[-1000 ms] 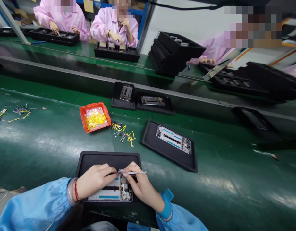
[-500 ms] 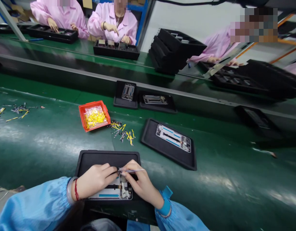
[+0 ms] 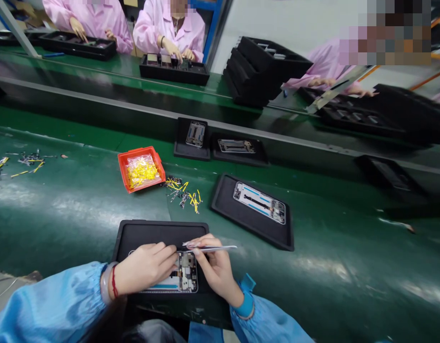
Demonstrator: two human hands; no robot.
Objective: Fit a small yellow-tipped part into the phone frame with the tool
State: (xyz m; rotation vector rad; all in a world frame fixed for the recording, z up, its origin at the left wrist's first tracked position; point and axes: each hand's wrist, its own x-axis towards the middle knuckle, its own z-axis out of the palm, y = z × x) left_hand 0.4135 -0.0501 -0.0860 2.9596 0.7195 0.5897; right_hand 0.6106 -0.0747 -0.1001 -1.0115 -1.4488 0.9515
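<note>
An open phone body [image 3: 184, 278] with its circuit board showing lies in a black tray [image 3: 158, 233] at the near edge of the green belt. My left hand [image 3: 144, 267] rests on the phone's left part, fingers curled and pressing down on it. My right hand [image 3: 214, 269] pinches a pair of metal tweezers [image 3: 214, 248], which lie across the fingers with the long end pointing right. Both sleeves are light blue.
An orange bin [image 3: 141, 169] of yellow parts stands beyond the tray, with loose yellow and dark parts [image 3: 184, 193] beside it. Another tray with a phone body [image 3: 255, 209] lies to the right. Two more trays [image 3: 220, 143] sit farther back. People in pink work across the belt.
The tweezers' long end has swung out to the right and the right hand has drawn back a little from the left fingers. The left hand stays on the phone.
</note>
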